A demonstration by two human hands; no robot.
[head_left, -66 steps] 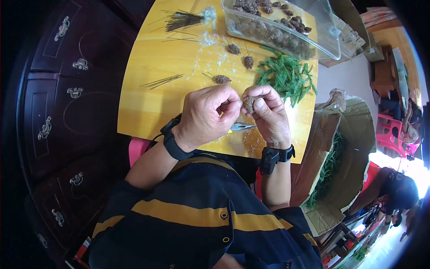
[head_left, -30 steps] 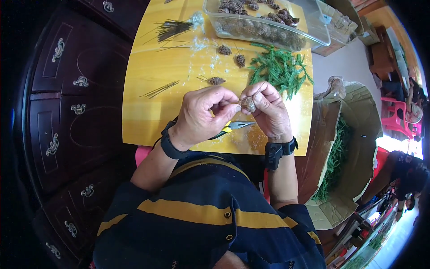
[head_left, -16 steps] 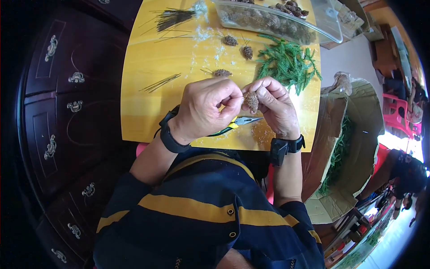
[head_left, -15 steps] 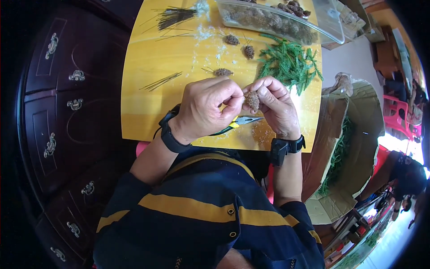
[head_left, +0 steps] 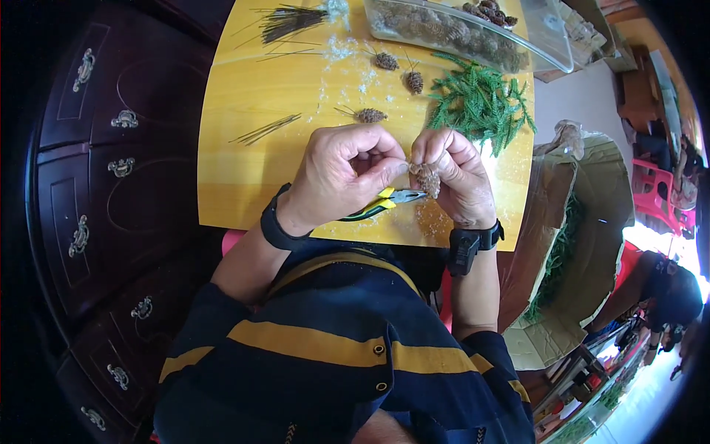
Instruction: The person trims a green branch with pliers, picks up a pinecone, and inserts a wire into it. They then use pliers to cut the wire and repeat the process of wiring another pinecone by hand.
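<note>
Both hands, left (head_left: 346, 172) & right (head_left: 452, 175), raised close together, fingers curled, fingertips pinched

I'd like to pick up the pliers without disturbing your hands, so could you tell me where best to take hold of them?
Judging by their pose, take the pliers by the yellow and green handles, coming from the person's left, under the left hand. The metal jaws point right, toward the pine cone held by the right hand, so that end is crowded.

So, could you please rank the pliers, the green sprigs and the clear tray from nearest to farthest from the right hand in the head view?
1. Pliers: on the table just under the right hand.
2. Green sprigs: just beyond it.
3. Clear tray: far edge of the table.
</note>
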